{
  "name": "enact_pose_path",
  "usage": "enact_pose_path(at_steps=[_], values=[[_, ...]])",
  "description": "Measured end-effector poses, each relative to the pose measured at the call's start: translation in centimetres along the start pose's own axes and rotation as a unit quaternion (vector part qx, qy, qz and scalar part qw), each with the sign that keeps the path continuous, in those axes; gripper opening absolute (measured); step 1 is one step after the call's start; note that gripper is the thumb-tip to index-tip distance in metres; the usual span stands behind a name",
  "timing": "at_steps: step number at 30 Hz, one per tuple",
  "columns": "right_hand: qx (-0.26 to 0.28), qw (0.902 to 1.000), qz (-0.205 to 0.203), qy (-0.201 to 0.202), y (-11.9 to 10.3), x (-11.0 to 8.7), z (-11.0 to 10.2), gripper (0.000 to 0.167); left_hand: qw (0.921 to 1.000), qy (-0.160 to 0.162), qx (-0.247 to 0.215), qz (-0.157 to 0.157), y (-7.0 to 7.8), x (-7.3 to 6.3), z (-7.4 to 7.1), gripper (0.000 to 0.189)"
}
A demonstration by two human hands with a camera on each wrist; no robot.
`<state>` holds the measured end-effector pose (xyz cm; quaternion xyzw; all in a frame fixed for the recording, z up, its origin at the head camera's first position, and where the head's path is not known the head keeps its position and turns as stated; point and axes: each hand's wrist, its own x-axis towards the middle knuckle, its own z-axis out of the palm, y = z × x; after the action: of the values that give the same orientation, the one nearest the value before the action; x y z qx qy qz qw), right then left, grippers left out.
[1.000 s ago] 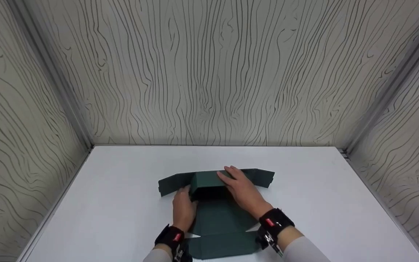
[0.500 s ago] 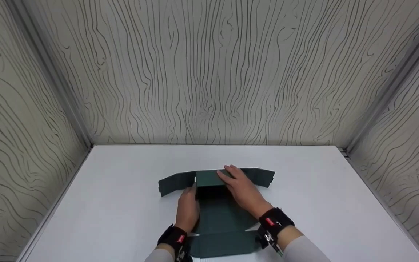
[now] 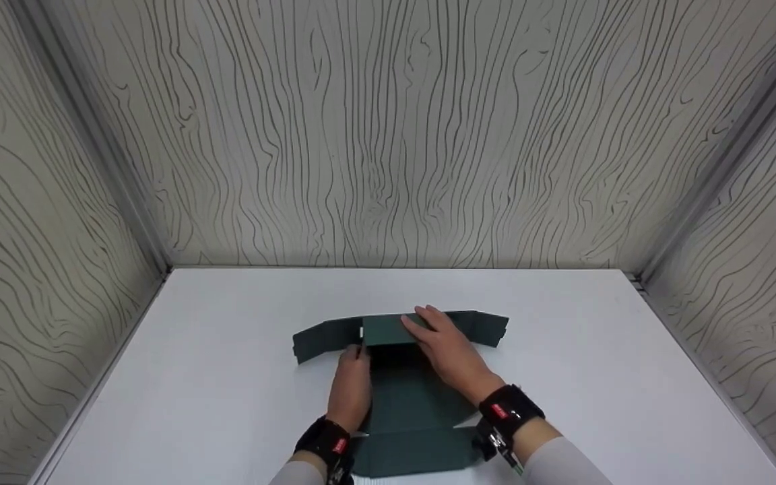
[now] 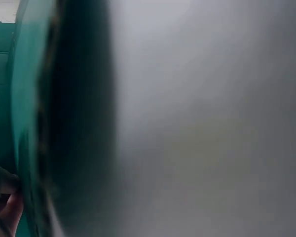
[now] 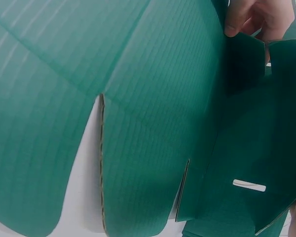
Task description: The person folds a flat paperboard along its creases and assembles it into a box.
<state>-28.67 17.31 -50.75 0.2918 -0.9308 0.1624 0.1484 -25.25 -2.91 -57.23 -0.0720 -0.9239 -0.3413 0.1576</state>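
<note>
A dark green cardboard box (image 3: 422, 404), partly folded, stands on the white table, its near panel lying flat and its far end raised and folded over. My left hand (image 3: 351, 384) is at the left side wall and pinches its far corner between thumb and fingers; in the right wrist view this hand (image 5: 264, 17) grips the panel edge. The left wrist view is blurred, with the fingers (image 4: 11, 210) at its lower left. My right hand (image 3: 452, 350) holds the folded far end near the right corner, fingers laid across its top. Its thumb is hard to make out.
Side flaps spread from the box's far end, a left flap (image 3: 320, 340) and a right flap (image 3: 486, 329). A slot (image 5: 249, 185) is cut in the far wall. The white table (image 3: 192, 377) is enclosed by wood-patterned panels (image 3: 388, 135).
My left hand has shifted slightly right, bringing the left side wall more upright, and its fingers have drawn down to the wall's corner. The right hand has stayed in place.
</note>
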Motion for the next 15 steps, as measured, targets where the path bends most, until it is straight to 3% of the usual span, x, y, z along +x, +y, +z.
enact_pose_path(at_steps=[2,3,5,15], values=[[0.003,1.0000,-0.001,0.001,-0.08,0.02,-0.04,0.047,0.9995,-0.005,0.029,0.010,0.00,-0.07,-0.01,0.033],[0.003,1.0000,-0.001,0.000,-0.10,0.05,-0.04,0.047,0.9973,-0.002,0.065,0.034,-0.03,-0.10,-0.02,0.032],[0.003,1.0000,-0.003,-0.001,-0.14,0.10,-0.03,0.047,0.9942,0.002,0.094,0.051,-0.03,-0.14,-0.08,0.030],[0.001,1.0000,-0.006,-0.003,0.04,0.05,0.01,0.047,0.9909,-0.018,0.116,0.066,-0.17,0.33,-0.90,0.025]])
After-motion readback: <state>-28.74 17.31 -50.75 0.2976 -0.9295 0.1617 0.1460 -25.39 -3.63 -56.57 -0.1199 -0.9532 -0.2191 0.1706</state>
